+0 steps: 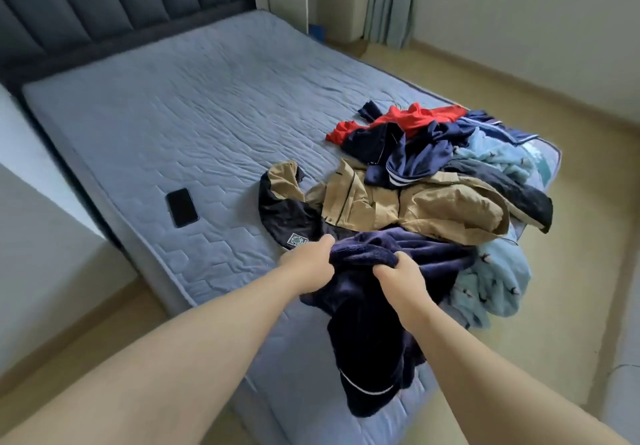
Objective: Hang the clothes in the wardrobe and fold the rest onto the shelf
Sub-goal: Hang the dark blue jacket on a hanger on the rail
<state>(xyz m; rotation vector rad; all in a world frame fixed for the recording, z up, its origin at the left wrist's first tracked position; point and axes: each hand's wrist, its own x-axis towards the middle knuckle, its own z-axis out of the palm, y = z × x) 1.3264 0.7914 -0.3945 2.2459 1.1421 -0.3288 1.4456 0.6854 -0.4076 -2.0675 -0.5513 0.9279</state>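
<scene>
You are gripping the top edge of a dark navy fleece garment in both fists, left hand sitting at nine o'clock of right hand, fingers curling into cloth. The garment is lying on the blue quilted mattress, long axis running twelve to six, its tail trailing over the near edge toward you.

Mattress left half open; phone near; clothes pile blocks right.
</scene>
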